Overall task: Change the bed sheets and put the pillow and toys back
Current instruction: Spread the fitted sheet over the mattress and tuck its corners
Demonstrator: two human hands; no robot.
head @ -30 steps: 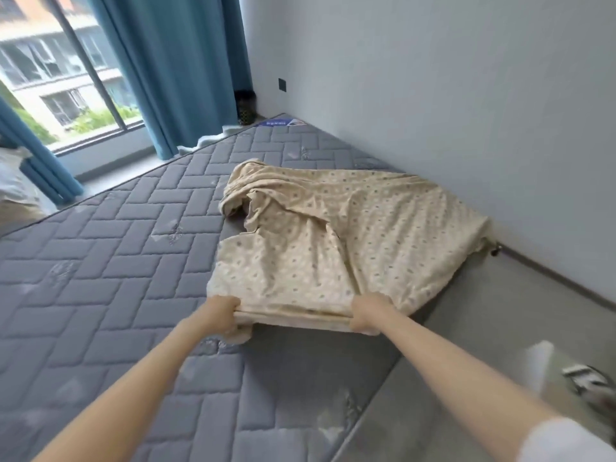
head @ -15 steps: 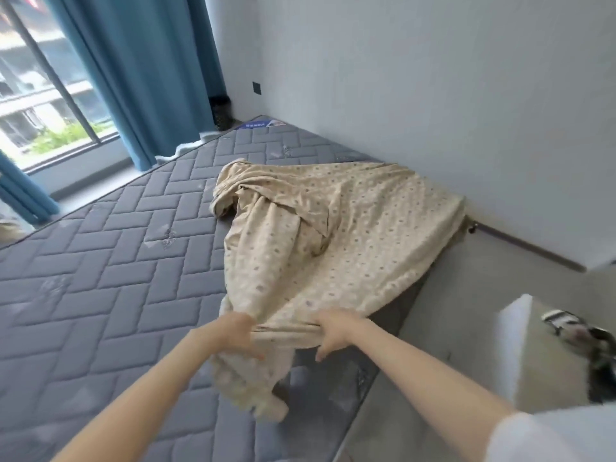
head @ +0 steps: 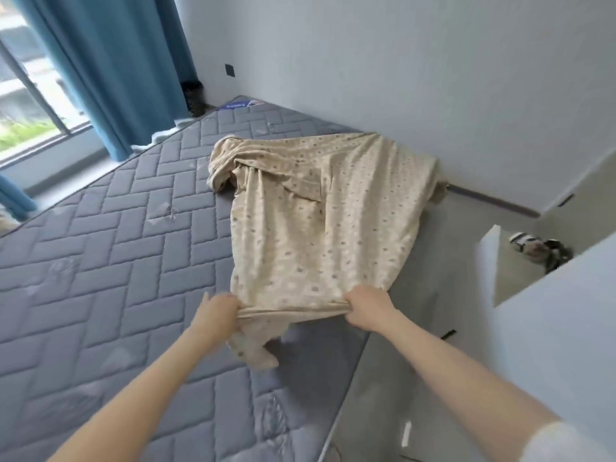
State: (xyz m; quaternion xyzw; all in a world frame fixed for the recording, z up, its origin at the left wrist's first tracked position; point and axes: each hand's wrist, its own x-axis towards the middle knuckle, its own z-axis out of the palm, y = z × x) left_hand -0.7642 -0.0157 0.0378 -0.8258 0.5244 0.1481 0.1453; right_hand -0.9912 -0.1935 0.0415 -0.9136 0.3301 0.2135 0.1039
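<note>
The bare grey mattress (head: pixel 110 248) fills the left. On its right side, toward the wall (head: pixel 400 78), lies the cream spotted sheet (head: pixel 320 235), bunched at its far end. The left hand (head: pixel 218 313) and right hand (head: pixel 366 308) each clench its near hem, held apart, likely to stretch it flat for spreading.

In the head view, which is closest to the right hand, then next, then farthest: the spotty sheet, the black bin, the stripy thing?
1. Spotty sheet: gripped by the right hand.
2. Stripy thing: off to the right.
3. Black bin: far corner.
</note>
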